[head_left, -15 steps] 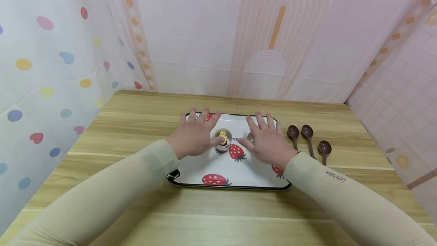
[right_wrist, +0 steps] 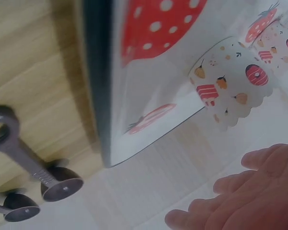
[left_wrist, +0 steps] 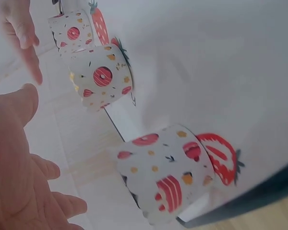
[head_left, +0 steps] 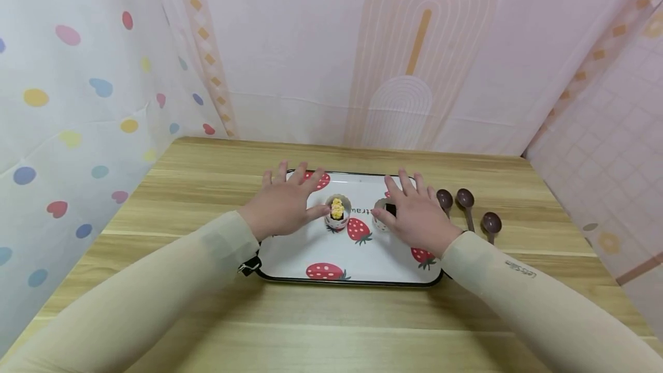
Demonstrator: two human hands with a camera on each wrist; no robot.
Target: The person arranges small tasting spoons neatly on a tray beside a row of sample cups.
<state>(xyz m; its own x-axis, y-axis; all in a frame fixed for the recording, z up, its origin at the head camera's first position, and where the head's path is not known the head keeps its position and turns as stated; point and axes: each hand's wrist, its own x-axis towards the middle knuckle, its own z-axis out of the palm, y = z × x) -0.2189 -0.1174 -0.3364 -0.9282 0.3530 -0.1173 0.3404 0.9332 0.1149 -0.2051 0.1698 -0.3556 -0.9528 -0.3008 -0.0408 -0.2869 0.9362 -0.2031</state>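
The left hand [head_left: 282,206] and right hand [head_left: 418,219] are spread above the tray [head_left: 383,266]. On it stand a middle cup [head_left: 337,226] holding yellow-topped food [head_left: 337,208], a right cup [head_left: 381,227] with something black [head_left: 391,209], and a left cup [left_wrist: 170,167], contents unclear.

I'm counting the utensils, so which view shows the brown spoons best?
The head view: all three brown spoons show together, to the right of the tray, though their handles are partly hidden. The right wrist view is closer but clearly shows only two. The left wrist view shows none that I can make out.
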